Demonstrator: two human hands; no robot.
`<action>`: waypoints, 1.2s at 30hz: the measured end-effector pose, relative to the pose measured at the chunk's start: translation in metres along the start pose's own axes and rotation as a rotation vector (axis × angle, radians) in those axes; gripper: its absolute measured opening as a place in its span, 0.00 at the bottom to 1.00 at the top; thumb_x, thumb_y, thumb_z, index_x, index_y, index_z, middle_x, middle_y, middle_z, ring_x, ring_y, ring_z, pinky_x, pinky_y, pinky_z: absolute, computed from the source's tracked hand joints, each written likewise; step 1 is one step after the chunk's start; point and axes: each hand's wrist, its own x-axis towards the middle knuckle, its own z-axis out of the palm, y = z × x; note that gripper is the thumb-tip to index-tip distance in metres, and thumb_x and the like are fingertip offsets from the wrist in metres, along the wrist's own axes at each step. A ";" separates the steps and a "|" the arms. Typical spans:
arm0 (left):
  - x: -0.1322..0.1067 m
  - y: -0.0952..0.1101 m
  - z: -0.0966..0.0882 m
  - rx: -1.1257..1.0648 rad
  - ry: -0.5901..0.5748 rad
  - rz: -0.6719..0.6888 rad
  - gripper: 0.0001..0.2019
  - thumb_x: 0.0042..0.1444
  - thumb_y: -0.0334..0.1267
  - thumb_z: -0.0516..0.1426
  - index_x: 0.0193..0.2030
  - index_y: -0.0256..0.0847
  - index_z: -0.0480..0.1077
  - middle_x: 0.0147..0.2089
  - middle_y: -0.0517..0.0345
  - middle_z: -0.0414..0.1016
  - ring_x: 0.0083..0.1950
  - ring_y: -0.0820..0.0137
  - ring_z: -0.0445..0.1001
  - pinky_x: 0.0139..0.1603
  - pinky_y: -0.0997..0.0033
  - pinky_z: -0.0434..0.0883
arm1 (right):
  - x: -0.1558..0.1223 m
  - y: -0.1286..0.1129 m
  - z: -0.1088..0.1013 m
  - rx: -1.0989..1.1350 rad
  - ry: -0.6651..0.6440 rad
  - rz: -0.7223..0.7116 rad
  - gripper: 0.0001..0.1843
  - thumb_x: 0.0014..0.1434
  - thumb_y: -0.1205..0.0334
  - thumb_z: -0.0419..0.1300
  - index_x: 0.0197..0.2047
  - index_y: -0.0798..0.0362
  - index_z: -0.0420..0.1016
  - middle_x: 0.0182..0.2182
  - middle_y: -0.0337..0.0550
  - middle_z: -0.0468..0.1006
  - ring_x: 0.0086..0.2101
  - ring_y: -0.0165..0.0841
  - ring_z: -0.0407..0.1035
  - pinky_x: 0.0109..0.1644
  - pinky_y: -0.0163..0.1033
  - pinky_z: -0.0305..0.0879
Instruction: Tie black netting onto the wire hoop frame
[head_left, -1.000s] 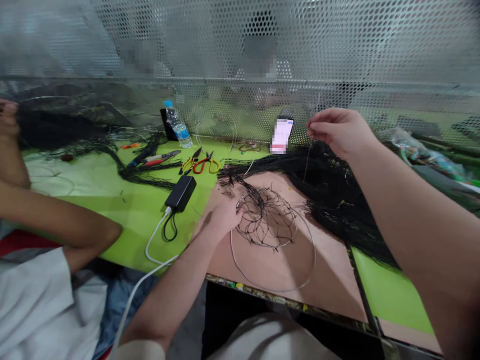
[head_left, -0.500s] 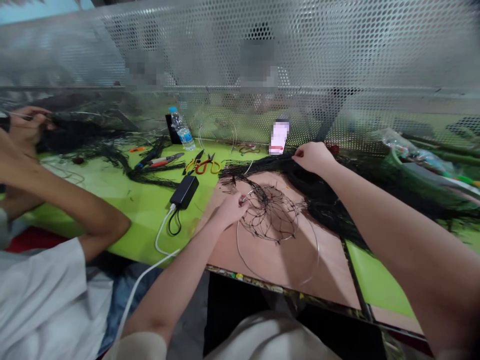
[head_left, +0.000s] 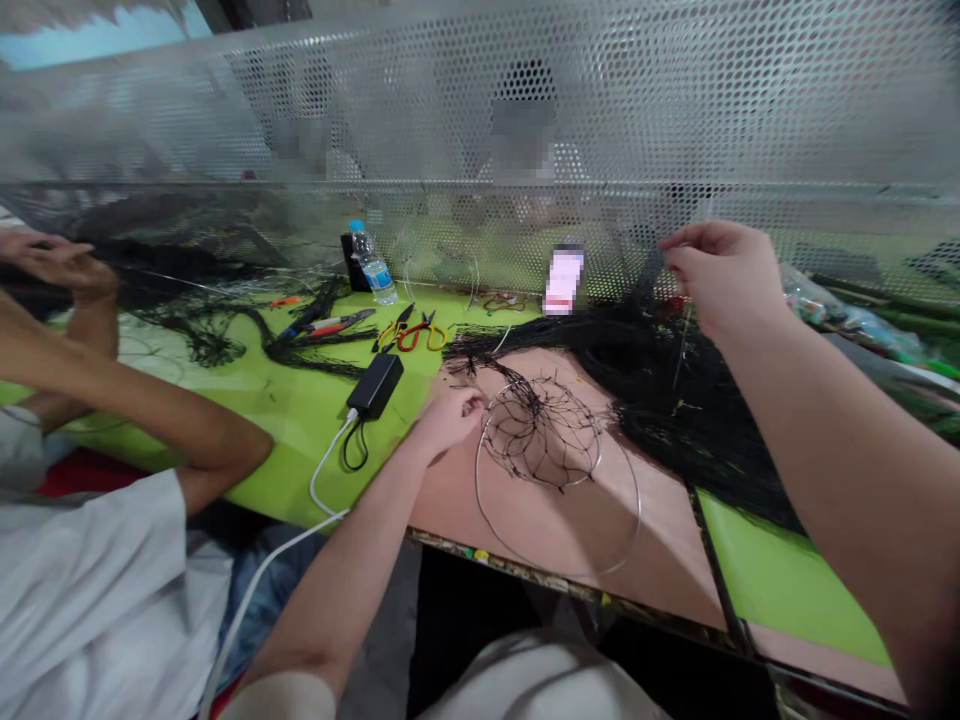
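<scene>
A black knotted net (head_left: 544, 430) is spread within a small wire ring on a pinkish board (head_left: 660, 560). Part of a larger thin wire hoop (head_left: 639, 500) lies around and below it. My left hand (head_left: 454, 415) rests on the board with curled fingers, its fingertips at the left edge of the net; whether they grip the ring or a strand is hidden. Raised above a thick bundle of black strands (head_left: 675, 430), my right hand (head_left: 724, 265) is closed in a pinch. What it pinches is too fine to make out.
Left lie a black power adapter (head_left: 377, 385) with a white cable, scissors (head_left: 424, 335), pliers (head_left: 337, 323) and a water bottle (head_left: 375, 270). A phone (head_left: 562, 280) leans against the perforated metal screen (head_left: 450, 130). A co-worker's arm (head_left: 172, 400) reaches in at left.
My right hand has risen and moved right, away from the black bundle. My left hand has shifted slightly left at the net's edge. The co-worker's hands have also moved.
</scene>
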 end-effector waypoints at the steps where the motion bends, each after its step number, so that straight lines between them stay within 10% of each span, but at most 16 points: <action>1: -0.001 0.000 -0.005 -0.006 0.002 0.003 0.13 0.62 0.36 0.55 0.50 0.38 0.75 0.40 0.54 0.80 0.37 0.69 0.76 0.39 0.72 0.70 | -0.004 -0.003 -0.004 0.047 -0.008 0.011 0.09 0.48 0.73 0.60 0.34 0.56 0.77 0.21 0.35 0.65 0.20 0.24 0.56 0.24 0.36 0.46; 11: 0.012 0.011 -0.067 -0.869 0.479 -0.065 0.04 0.51 0.35 0.60 0.33 0.37 0.72 0.26 0.63 0.69 0.21 0.79 0.62 0.21 0.81 0.57 | -0.071 -0.018 -0.018 0.579 -0.318 0.366 0.04 0.51 0.61 0.64 0.30 0.51 0.76 0.25 0.38 0.66 0.20 0.24 0.45 0.20 0.35 0.37; 16: 0.034 0.036 -0.064 -1.047 0.716 -0.053 0.05 0.58 0.33 0.54 0.31 0.39 0.66 0.23 0.68 0.61 0.18 0.82 0.54 0.19 0.81 0.51 | -0.130 -0.031 0.008 0.666 -0.529 0.563 0.11 0.59 0.52 0.57 0.34 0.48 0.77 0.28 0.42 0.68 0.23 0.30 0.56 0.22 0.38 0.54; 18: 0.030 0.053 -0.055 -0.989 0.580 -0.043 0.07 0.60 0.33 0.54 0.30 0.38 0.67 0.24 0.65 0.64 0.19 0.81 0.58 0.19 0.81 0.54 | -0.150 -0.031 0.018 0.684 -0.579 0.579 0.11 0.59 0.52 0.57 0.35 0.47 0.77 0.30 0.42 0.71 0.26 0.32 0.61 0.27 0.39 0.62; 21: 0.007 0.082 -0.032 -0.787 -0.047 0.021 0.13 0.67 0.40 0.50 0.36 0.38 0.73 0.33 0.55 0.76 0.29 0.74 0.73 0.29 0.75 0.68 | -0.171 -0.021 0.029 0.768 -0.536 0.591 0.13 0.61 0.51 0.58 0.37 0.49 0.80 0.32 0.44 0.73 0.30 0.33 0.66 0.35 0.41 0.69; 23: -0.014 0.096 -0.013 -0.658 -0.253 0.056 0.10 0.65 0.42 0.55 0.42 0.39 0.74 0.36 0.54 0.78 0.35 0.71 0.76 0.35 0.72 0.72 | -0.177 -0.010 0.034 0.822 -0.478 0.586 0.13 0.61 0.51 0.59 0.38 0.50 0.81 0.32 0.45 0.73 0.32 0.33 0.67 0.39 0.41 0.70; 29: -0.043 0.103 0.025 -0.535 -0.090 0.145 0.12 0.61 0.36 0.58 0.49 0.40 0.77 0.36 0.55 0.81 0.34 0.70 0.77 0.36 0.72 0.73 | -0.183 0.009 0.045 0.869 -0.325 0.581 0.13 0.58 0.51 0.64 0.39 0.50 0.82 0.35 0.45 0.77 0.38 0.34 0.70 0.50 0.44 0.71; 36: -0.049 0.109 0.025 -0.308 0.001 0.254 0.07 0.60 0.36 0.59 0.41 0.40 0.78 0.37 0.56 0.81 0.35 0.70 0.75 0.38 0.72 0.70 | -0.187 0.003 0.050 0.908 -0.288 0.622 0.11 0.58 0.49 0.65 0.39 0.45 0.82 0.45 0.43 0.81 0.46 0.38 0.73 0.65 0.51 0.64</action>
